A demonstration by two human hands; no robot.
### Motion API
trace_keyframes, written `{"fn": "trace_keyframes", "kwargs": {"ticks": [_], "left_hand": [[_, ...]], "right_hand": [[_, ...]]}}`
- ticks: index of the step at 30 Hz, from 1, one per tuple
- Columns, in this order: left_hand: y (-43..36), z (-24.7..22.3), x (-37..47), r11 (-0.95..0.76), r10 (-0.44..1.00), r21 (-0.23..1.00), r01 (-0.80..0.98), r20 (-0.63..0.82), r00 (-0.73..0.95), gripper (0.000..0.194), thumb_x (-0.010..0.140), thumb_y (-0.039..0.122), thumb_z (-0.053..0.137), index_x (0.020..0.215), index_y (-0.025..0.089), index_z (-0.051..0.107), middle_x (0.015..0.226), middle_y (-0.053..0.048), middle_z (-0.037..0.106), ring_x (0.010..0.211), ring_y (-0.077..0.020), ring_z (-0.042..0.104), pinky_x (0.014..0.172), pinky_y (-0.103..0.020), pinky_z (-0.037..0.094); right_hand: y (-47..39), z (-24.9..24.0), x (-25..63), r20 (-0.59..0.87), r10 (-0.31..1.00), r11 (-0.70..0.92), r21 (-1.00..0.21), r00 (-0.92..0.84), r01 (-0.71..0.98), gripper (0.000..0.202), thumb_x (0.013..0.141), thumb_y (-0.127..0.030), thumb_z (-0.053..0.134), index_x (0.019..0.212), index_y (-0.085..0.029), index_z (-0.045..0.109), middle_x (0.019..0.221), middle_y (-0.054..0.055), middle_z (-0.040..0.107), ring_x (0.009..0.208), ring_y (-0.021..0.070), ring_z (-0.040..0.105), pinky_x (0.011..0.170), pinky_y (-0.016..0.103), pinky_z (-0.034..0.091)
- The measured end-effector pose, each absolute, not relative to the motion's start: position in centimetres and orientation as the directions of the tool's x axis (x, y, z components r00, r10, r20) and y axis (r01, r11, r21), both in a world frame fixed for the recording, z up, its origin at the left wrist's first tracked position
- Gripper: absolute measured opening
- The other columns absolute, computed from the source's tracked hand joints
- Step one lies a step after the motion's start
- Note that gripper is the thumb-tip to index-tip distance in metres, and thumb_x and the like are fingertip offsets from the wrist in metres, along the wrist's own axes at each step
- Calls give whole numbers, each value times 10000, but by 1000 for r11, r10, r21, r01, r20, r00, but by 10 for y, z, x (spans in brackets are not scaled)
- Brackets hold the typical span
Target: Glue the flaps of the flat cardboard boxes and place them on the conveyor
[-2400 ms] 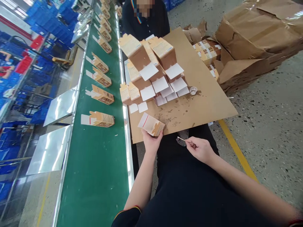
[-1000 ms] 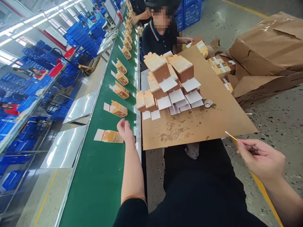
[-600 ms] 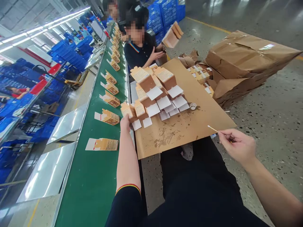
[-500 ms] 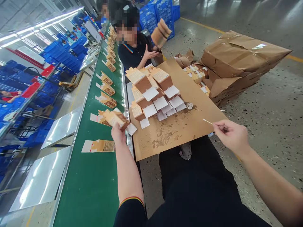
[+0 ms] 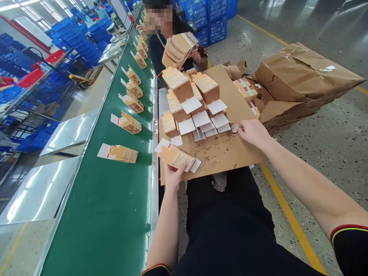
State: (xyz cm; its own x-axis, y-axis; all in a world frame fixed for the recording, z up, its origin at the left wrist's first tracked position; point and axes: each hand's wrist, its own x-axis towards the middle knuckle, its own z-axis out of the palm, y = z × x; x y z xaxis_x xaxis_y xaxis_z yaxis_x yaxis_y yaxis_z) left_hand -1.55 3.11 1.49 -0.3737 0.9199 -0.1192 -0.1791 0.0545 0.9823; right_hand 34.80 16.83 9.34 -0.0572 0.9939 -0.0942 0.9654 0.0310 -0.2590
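Note:
My left hand is closed around a small tan carton with its white end flaps open, above the near left corner of a brown cardboard sheet. My right hand pinches a cotton swab, mostly hidden by the fingers, with its end at a small clear round dish on the sheet. Beside the dish rises a stack of similar cartons, their white flaps hanging toward me. Dark wet spots mark the sheet in front of the stack.
A green conveyor belt on my left carries a row of open cartons. Across the stack, a co-worker holds a bundle of flat cartons. A large paper-wrapped bundle lies to the right. Blue crates stand behind.
My left hand has brought its carton from the belt's edge over the cardboard sheet. My right hand has moved forward and left, taking the swab to the dish. The co-worker's bundle has come nearer the stack.

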Motion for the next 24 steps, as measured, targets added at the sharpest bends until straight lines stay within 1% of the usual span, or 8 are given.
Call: {"fn": "trace_keyframes", "kwargs": {"ticks": [3,5,7,10,13,17,20,24], "left_hand": [[34,10,-13,93,923,988,-127,-133,-360,939,562,504,1146,1325,250,660,1393,-156,788,1350,-353,768,1233,-546,580],[34,8,-14,93,929,990,-104,-124,-350,932,570,533,1137,1311,251,647,1406,-161,777,1334,-347,774,1213,-535,593],[34,8,-14,78,937,994,-73,-98,-336,935,593,550,1124,1334,257,634,1423,-158,765,1344,-341,768,1203,-520,599],[34,10,-14,63,942,998,-22,-66,-330,939,628,534,1111,1381,267,618,1440,-148,746,1394,-338,739,1200,-499,598],[35,13,-15,63,939,998,7,-56,-340,957,618,508,1118,1390,266,607,1442,-148,731,1420,-341,719,1204,-490,592],[34,16,-15,66,943,997,46,-48,-328,960,623,522,1114,1381,258,588,1420,-149,731,1334,-328,759,1170,-490,612],[32,16,-13,61,946,995,76,-34,-323,937,641,536,1101,1365,254,578,1383,-145,737,1289,-324,773,1145,-498,624],[28,17,-8,61,946,992,114,-21,-322,920,634,522,1100,1325,253,555,1358,-142,728,1301,-328,759,1150,-505,617]], "right_hand": [[150,85,353,-35,999,21,-294,-33,956,220,1071,-152,588,1024,-106,797,967,173,834,878,237,718,757,306,394],[122,71,346,65,998,48,-451,-21,891,201,1077,-211,605,1024,-139,785,878,96,806,792,187,694,744,275,429],[85,53,326,172,984,143,-664,-36,734,173,1055,-245,636,969,-174,768,782,32,755,680,144,644,685,249,443],[37,26,279,240,946,320,-792,-216,521,193,1043,-231,607,890,-215,723,713,-6,700,586,128,585,618,243,444],[18,5,235,263,916,390,-760,-302,520,214,1009,-154,585,814,-228,631,676,-10,638,592,140,563,640,260,426],[23,-12,209,264,896,435,-687,-357,582,268,1028,-122,549,781,-228,541,671,2,592,601,151,503,641,290,363],[23,-16,204,277,879,464,-684,-389,563,293,1032,-128,563,763,-231,510,646,-8,553,581,145,454,624,298,325],[10,-13,207,299,860,494,-689,-413,530,295,1044,-132,557,769,-232,521,644,-20,544,584,140,468,631,288,343]]}}
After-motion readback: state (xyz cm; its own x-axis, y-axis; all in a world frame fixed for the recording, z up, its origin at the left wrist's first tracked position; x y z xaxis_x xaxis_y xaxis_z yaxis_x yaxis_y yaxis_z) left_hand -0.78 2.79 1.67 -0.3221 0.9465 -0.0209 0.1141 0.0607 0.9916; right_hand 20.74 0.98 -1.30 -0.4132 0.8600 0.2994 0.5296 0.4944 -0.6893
